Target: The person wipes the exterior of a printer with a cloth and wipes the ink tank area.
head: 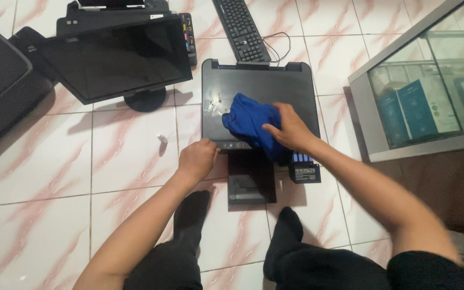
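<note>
Glass cabinet (430,86) at right, on the tiled floor (124,161): two flat teal-blue boxes (406,113) stand upright behind the pane, a paler one beside them (print too blurred to tell).

Printer (259,102), one, black, on the floor between the person's feet, its tray pulled out toward them. White smears mark its lid, just left of the cloth.

Right hand (291,129): palm down, fingers pressed on one blue cloth (251,121), bunched on the printer lid.

Left hand (197,158): fingers curled, closed on the printer's front left corner, arm stretched forward.

Also one tilted monitor (116,59), one keyboard (241,29), one black bag (1,86), and a second printer (119,9) behind the monitor.
</note>
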